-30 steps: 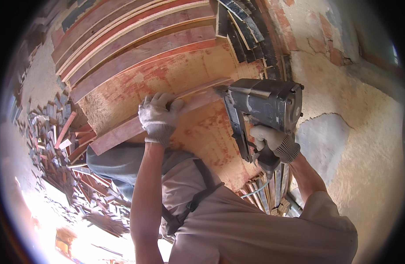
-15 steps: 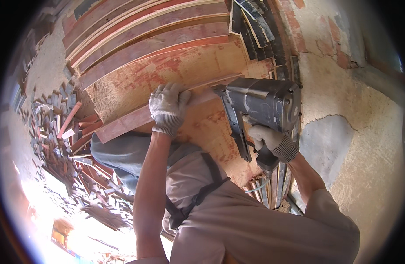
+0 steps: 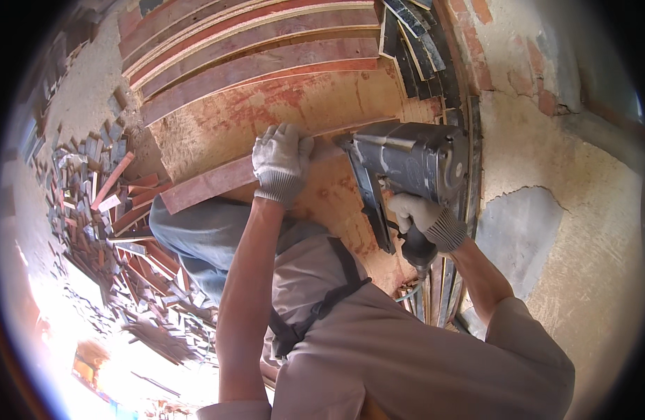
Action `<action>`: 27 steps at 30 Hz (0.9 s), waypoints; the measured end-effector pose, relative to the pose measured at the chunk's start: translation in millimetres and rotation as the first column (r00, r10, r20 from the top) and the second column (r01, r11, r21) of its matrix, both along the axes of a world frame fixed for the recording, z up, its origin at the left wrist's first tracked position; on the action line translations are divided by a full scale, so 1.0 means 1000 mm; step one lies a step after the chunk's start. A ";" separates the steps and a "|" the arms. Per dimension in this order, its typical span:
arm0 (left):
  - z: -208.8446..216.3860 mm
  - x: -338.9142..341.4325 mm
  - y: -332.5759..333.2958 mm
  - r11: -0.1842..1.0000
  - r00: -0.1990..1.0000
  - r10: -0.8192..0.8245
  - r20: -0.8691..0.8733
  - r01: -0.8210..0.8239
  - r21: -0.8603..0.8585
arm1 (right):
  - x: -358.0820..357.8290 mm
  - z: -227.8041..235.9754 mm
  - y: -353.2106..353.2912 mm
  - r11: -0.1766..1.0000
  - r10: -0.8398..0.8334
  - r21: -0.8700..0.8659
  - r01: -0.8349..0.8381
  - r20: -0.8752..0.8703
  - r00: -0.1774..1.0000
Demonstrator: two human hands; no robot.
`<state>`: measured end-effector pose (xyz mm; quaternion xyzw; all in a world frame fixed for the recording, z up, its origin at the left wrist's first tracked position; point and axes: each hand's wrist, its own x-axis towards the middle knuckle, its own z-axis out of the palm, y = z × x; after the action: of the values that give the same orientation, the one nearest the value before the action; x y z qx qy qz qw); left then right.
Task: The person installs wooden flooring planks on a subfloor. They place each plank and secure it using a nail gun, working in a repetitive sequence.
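My left hand [image 3: 280, 157], in a pale knitted glove, is closed over a long reddish-brown wooden strip [image 3: 210, 183] that lies across the plywood board [image 3: 196, 140]. In my gloved right hand [image 3: 426, 217] is the handle of a black nail gun [image 3: 413, 157]. Its nose meets the strip a short way right of my left hand, and its long magazine slants down toward me. A hose fitting shows at the bottom of the handle. The left fingertips are curled over the strip's far edge, and the tool hides the strip's right end.
Several long wooden strips [image 3: 266, 66] lie side by side along the board's far part. Dark short pieces [image 3: 420, 52] are stacked at its far right. Heaped offcuts [image 3: 119, 231] cover the floor at left. A worn plastered wall [image 3: 539, 154] rises close on the right.
My left hand has shifted slightly right along the strip. The nail gun has moved a little left, nearer that hand. The whole view has also shifted slightly.
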<state>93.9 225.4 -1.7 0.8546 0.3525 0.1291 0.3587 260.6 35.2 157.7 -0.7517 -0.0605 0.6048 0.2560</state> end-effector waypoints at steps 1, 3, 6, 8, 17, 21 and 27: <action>0.000 -0.004 0.000 1.000 1.000 0.002 -0.006 -0.002 0.017 | -0.001 -0.002 -0.002 1.000 -0.011 0.002 0.011 -0.028 1.000; 0.002 -0.019 0.008 0.996 1.000 0.001 0.026 -0.003 0.092 | -0.001 -0.006 -0.008 0.999 -0.035 0.030 0.038 -0.098 0.995; 0.013 -0.085 0.039 0.927 0.972 0.209 -0.107 -0.162 0.338 | 0.000 -0.013 -0.019 0.999 0.028 0.022 -0.026 -0.094 0.995; 0.020 -0.137 0.056 0.758 0.674 0.630 -0.386 -0.425 0.495 | 0.000 -0.019 -0.026 0.987 0.153 0.053 -0.151 -0.045 0.987; -0.005 -0.189 0.097 0.722 0.530 0.577 -0.621 -0.686 0.085 | 0.001 -0.026 -0.038 0.964 0.172 0.192 -0.182 0.066 0.983; 0.014 -0.162 0.081 0.348 0.531 0.740 -0.413 -0.828 -0.440 | 0.002 -0.010 -0.040 0.984 -0.025 0.174 0.020 0.026 0.999; 0.019 -0.109 0.045 -0.019 0.426 0.795 -0.432 -0.694 -0.720 | -0.003 -0.002 -0.049 0.996 0.001 0.087 -0.013 0.136 0.991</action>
<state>-14.7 269.9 17.2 0.2316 0.7441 0.1594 0.6060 257.4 -14.2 155.7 -0.7789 -0.1070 0.5500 0.2816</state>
